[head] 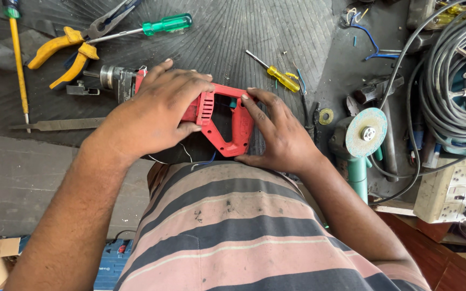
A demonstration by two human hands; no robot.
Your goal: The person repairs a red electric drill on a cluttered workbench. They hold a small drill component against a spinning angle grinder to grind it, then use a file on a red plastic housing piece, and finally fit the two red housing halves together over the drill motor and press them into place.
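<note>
Your left hand (155, 110) lies curled over the body of the red drill (211, 116), palm down, thumb tucked against its vented side; your right hand (276, 132) has its fingers spread around the open D-shaped handle, thumb along the lower edge, fingertips on the top; both are clamped on the drill, which lies on its side on the dark mat (233, 32) right against your striped shirt (244, 231), its chuck (111, 77) pointing left. It looks like a dense, stiff tool, nose-heavy toward the metal chuck, with a hard plastic shell that could be slick under dusty fingers; the handle loop and the waist behind the vents seem the surest places to take hold, and the chuck end the one to support if you lift it. Just past the chuck lie yellow pliers (66, 51); above them a green screwdriver (157, 26); a long yellow screwdriver (18, 64) runs down the far left, with a flat file (60, 125) below it. A small yellow screwdriver (279, 75) sits near your right fingertips; farther right stand a grinder (362, 134), coiled grey cable (454, 81) and a socket board (451, 188).
</note>
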